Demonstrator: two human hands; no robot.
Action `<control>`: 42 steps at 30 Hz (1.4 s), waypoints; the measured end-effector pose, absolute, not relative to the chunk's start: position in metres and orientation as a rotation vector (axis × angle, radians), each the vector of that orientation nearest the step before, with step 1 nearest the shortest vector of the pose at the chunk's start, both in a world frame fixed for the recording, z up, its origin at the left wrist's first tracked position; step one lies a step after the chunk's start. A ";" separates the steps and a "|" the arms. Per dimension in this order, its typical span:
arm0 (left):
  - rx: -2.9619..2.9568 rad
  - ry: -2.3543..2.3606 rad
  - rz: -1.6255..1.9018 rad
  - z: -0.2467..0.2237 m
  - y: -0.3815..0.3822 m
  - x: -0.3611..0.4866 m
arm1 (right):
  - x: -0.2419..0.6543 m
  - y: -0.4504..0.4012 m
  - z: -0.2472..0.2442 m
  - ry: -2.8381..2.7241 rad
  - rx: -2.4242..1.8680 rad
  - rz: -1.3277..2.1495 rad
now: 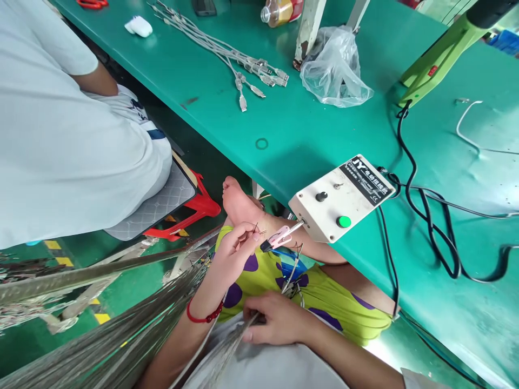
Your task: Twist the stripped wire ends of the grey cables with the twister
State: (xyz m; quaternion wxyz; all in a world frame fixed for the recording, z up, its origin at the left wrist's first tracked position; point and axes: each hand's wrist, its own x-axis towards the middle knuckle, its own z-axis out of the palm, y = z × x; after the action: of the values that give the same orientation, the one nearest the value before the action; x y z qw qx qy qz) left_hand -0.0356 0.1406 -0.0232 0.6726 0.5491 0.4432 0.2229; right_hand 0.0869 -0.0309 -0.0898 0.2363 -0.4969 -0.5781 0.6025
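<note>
My left hand (237, 251), with a red bracelet at the wrist, pinches thin dark wire ends just left of a pink clip (279, 236). The clip has a black tip and sits on the shaft of a white control box (340, 200) with a black knob and a green button. Lower down, near my lap, my right hand (275, 319) is closed around a bundle of thin grey cables (227, 351). More cable ends (292, 273) with bare wires lie between my hands, over yellow-green cloth with purple spots.
On the green table (227, 124) lie USB cables (227, 51), a plastic bag (336, 67), a bottle (281, 12) and a green tool (438, 59) with black cords. A person in white (77, 140) sits at left. Long cables hang over a rail (81, 275).
</note>
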 end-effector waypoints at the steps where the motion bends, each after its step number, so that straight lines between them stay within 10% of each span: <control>1: 1.231 1.010 0.512 -0.022 0.140 -0.035 | 0.089 -0.030 -0.094 -1.536 -1.299 1.660; 14: 1.159 1.066 0.640 -0.007 0.122 -0.036 | 0.128 0.013 -0.192 -0.935 -1.953 1.292; 30: 1.236 1.082 0.853 0.010 0.083 -0.052 | 0.125 -0.008 0.009 -1.235 -1.438 0.884; 42: 1.236 0.810 0.916 0.012 0.060 -0.045 | 0.111 0.010 0.030 -0.731 -1.253 0.976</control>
State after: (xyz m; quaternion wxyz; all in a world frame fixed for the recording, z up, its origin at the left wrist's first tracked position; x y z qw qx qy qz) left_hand -0.0452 0.0596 0.0121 0.6453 0.5431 0.3558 0.4025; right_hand 0.1106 0.0103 0.0295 0.6415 -0.5499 -0.3205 0.4283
